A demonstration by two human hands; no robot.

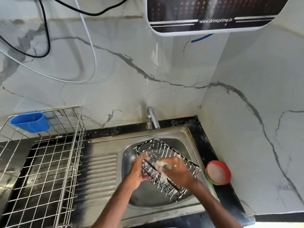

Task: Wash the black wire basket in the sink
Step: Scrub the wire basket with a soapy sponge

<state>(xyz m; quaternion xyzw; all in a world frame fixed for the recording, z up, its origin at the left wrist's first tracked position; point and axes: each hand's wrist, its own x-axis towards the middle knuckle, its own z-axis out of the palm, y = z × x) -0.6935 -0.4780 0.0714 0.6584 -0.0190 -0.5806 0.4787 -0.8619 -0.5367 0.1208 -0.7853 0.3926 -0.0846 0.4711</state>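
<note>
The black wire basket (164, 152), streaked with white suds, is held tilted over the steel sink (177, 134). My left hand (139, 171) grips its near left edge, fingers curled round the wires. My right hand (177, 171) holds a soapy scrub pad (162, 164) pressed against the basket's near side; this hand is blurred. The tap (152, 118) stands behind the sink, and no water stream is visible.
A large steel dish rack (49, 162) with a blue plastic cup (30, 121) hooked on its rim stands on the left counter. A red-rimmed soap tub (218, 172) sits right of the sink. A water purifier (213, 14) hangs above, cables on the marble wall.
</note>
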